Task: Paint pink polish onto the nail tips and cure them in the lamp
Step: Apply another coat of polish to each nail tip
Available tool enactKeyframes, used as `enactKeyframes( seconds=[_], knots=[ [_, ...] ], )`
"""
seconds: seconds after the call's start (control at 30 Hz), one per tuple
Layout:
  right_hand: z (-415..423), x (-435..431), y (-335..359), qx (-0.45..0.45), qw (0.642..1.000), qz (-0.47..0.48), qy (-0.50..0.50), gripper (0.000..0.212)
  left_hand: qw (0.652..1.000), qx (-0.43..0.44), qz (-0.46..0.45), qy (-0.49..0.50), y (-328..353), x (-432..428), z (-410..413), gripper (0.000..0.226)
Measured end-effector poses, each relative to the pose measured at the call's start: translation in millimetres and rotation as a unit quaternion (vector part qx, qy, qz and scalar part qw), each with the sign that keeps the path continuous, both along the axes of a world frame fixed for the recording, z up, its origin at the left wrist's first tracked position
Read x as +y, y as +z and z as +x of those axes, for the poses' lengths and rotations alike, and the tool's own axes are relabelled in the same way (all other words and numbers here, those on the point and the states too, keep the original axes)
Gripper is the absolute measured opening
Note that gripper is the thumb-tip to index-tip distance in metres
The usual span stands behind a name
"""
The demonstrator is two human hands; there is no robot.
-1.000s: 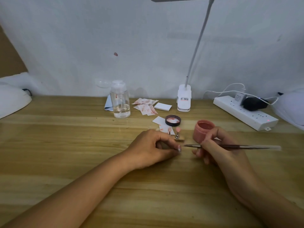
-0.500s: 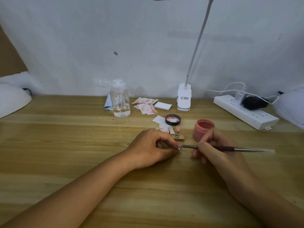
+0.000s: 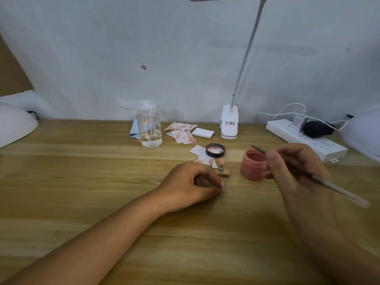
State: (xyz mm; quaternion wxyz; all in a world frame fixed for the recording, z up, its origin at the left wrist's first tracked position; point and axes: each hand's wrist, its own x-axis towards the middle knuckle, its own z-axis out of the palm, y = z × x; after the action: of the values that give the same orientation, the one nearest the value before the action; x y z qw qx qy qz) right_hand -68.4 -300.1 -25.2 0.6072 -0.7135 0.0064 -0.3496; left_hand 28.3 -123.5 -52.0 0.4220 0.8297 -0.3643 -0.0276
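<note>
Head view, one jar [image 3: 253,165], one brush [image 3: 312,175]

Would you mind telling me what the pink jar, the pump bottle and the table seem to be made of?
The pink jar looks like matte opaque plastic, evenly coloured, with a dull surface. The pump bottle appears to be clear plastic, possibly glass: liquid and the pump tube show through it. The table looks like wood or a wood-look laminate, with long grain stripes and a soft sheen.

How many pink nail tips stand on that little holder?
2 show: one nail tip on the wooden holder's right post, another beside it, by the left hand, which may hide more.
</note>
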Motion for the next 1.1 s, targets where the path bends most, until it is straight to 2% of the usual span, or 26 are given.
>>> enactKeyframes(
  seconds=[0.17,0.4,0.67,0.8,0.9,1.1],
  knots=[
    [10.6,-18.2,-6.1,0.075,0.996,-0.002,-0.055,0.017,1.0,-0.012,0.01,0.009,-1.2,-0.1,-0.6,0.026],
    [19.7,-28.0,-16.8,0.136,0.986,-0.062,-0.08,0.004,1.0,0.0,0.0,0.014,-2.7,-0.9,0.9,0.026],
    [22.3,-29.8,-20.3,0.131,0.986,-0.073,-0.079,0.008,1.0,-0.01,0.008,0.021,-4.8,-1.2,2.0,0.027],
    [17.1,-26.9,-13.9,0.075,0.994,-0.029,-0.071,0.011,1.0,-0.009,0.006,0.02,-5.9,-0.9,2.1,0.026],
    [10.2,-18.7,-7.2,0.044,0.999,0.023,-0.021,0.013,1.0,0.002,-0.007,0.015,-6.4,-0.7,2.9,0.025],
    [3.8,1.6,-7.7,0.085,0.987,0.108,0.079,0.011,1.0,0.003,-0.01,0.019,-6.5,0.1,3.4,0.024]
  ],
)
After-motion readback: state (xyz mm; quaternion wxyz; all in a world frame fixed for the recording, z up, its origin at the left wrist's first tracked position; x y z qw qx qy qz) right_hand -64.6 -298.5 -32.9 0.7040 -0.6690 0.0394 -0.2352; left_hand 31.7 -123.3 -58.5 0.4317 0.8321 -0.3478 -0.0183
